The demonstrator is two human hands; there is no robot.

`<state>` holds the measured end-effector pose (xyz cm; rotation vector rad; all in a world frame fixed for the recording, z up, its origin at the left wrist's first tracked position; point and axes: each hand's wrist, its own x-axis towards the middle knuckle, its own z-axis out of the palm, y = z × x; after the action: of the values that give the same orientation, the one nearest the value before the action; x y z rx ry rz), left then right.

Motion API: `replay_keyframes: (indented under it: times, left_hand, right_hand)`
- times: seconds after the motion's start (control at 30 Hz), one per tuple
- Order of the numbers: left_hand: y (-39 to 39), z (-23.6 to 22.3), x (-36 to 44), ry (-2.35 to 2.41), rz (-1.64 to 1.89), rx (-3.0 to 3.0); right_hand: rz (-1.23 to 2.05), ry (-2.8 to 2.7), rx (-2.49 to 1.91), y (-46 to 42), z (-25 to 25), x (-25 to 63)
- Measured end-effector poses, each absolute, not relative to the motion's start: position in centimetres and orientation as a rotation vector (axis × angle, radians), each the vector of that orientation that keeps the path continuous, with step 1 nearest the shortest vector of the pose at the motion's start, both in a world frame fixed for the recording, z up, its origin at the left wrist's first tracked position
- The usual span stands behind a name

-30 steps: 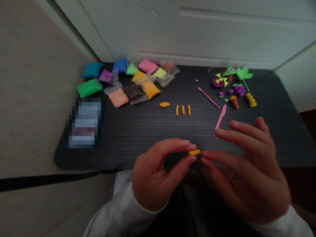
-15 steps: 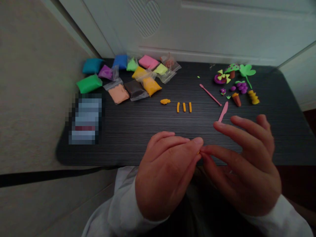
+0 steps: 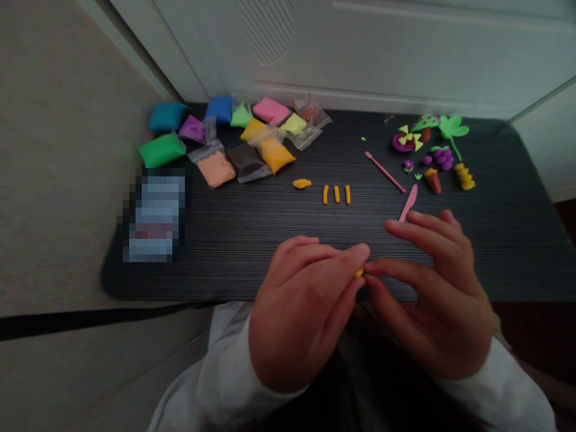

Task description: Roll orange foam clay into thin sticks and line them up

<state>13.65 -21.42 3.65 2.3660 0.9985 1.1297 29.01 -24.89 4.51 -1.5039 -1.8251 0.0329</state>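
Observation:
My left hand (image 3: 310,300) is closed, pinching a small piece of yellow-orange modelling clay (image 3: 359,273) between thumb and fingers. Most of the clay is hidden by that hand. The thumb and index finger of my right hand (image 3: 432,300) close in a pinch at the clay's right end, while its other fingers stay raised and spread. Beyond the hands, three short clay strips (image 3: 336,194) lie side by side on the dark table (image 3: 252,222). To their left is a loose yellow-orange clay lump (image 3: 302,183). A pink plastic knife (image 3: 408,203) lies just past my right fingertips.
Several bags of coloured clay (image 3: 216,168) fill the back left, behind a blurred phone-like object (image 3: 157,216). Back right stand small clay figures, among them a green flower (image 3: 453,127), purple grapes (image 3: 443,158) and a brown cone (image 3: 432,180). A thin pink tool (image 3: 384,171) lies nearby.
My right hand has shifted slightly left, and its raised fingers have drawn inward. More of the clay now shows between my hands. The things on the table have stayed put.

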Motion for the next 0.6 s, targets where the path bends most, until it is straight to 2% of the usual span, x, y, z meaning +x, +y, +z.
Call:
replay_keyframes:
  times: [0.27, 0.6]
  left_hand:
    - [-21.51, 3.39, 13.64, 0.966, 1.126, 2.332]
    - [-21.27, 3.25, 13.63, 0.963, 1.143, 2.294]
  right_hand:
    - [0.013, -1.850, -1.497, -24.73, 4.35, 28.95]
    - [0.216, -1.721, -1.476, -25.10, 3.85, 29.54]
